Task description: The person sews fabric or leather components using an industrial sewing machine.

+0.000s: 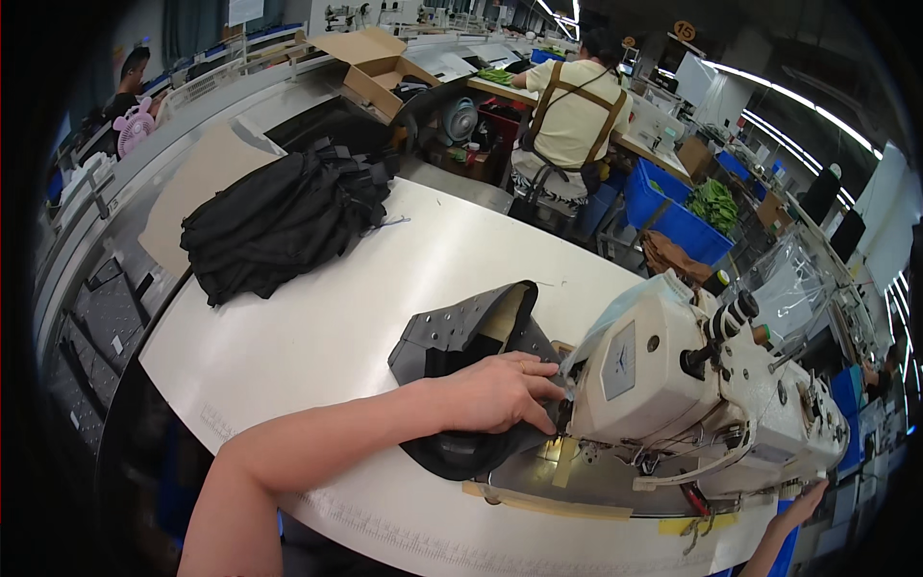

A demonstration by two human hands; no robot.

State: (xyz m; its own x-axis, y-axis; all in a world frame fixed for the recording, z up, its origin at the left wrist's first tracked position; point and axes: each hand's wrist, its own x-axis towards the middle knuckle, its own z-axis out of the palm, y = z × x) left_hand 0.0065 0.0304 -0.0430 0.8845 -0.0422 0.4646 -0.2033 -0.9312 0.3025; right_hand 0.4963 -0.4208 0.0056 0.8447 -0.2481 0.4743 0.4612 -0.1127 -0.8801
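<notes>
My left hand (510, 394) grips a grey and black fabric piece (433, 337) dotted with metal studs, fingertips bent over it close beside the needle area of a white industrial sewing machine (635, 375). The piece curves up into an open loop with a pale inner face. My right hand (803, 500) is at the far right end of the machine, by its housing; its fingers are too small and partly hidden to read.
Black fabric pile (279, 221) on the white table (240, 356); cardboard box (375, 72) behind. A co-worker (567, 125) sits ahead with their back to me; another person (125, 91) is at left. Blue bin with green pieces (673, 221) stands right. Grey studded pieces (96, 337) lie left.
</notes>
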